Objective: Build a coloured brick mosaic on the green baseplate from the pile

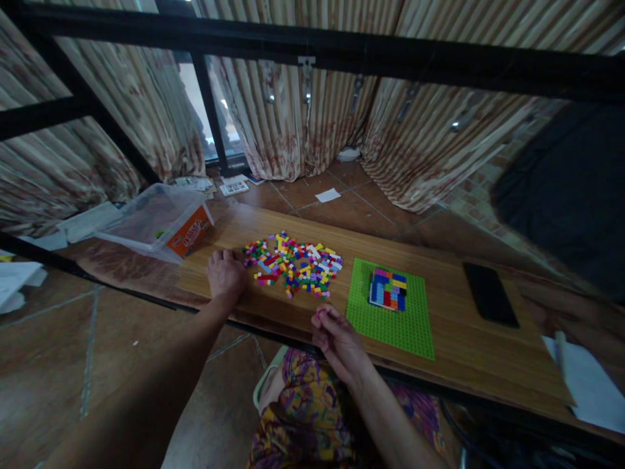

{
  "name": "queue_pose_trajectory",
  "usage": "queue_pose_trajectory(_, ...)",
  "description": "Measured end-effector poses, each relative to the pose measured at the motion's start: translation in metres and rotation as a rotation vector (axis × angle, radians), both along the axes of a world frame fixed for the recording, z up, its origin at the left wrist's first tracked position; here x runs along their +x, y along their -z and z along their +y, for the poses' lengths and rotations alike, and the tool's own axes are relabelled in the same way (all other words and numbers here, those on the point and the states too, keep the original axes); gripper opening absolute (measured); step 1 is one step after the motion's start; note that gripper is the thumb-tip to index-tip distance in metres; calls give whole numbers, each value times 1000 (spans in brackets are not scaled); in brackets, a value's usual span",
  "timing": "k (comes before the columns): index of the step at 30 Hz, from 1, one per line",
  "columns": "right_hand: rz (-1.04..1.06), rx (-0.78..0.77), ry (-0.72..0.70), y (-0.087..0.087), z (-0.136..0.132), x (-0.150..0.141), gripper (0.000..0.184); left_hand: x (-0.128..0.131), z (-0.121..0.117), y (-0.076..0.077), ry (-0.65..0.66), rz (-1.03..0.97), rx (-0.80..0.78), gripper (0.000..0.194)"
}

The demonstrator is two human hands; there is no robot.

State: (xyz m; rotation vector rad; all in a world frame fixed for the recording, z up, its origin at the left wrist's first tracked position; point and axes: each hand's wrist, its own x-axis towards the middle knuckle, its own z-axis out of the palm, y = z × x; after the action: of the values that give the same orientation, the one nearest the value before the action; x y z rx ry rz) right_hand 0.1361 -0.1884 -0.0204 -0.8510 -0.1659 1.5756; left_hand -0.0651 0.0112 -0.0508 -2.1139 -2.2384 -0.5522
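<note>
Just below the frame's centre, the right hand (pixel 336 335) pinches a pink brick (pixel 322 314) between fingertips, probably because it is tiny. Loose bricks (pixel 293 264) lie centrally, seemingly for easy reach; right of them, a green baseplate (pixel 390 332) supports a brick block (pixel 388 290). The left hand (pixel 225 273) rests curled on the surface (pixel 278 316); its grip is hidden, so I cannot tell if it is clenched

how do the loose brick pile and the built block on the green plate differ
The loose bricks lie scattered straight on the wooden table, while the built block sits on the green baseplate. The pile spreads wide with ragged edges; the block is compact and roughly square. Both mix many colours, blue, yellow and red among them.
</note>
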Motion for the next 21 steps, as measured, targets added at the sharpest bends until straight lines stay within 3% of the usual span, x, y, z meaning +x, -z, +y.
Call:
queue_pose_trajectory(14, -84, -97, 120, 0, 4, 3, 30, -1, 1, 2, 4, -25, 25, 32)
queue_pose_trajectory(21, -131, -52, 72, 3, 2, 4, 29, 0, 1, 1, 2, 13, 19, 32)
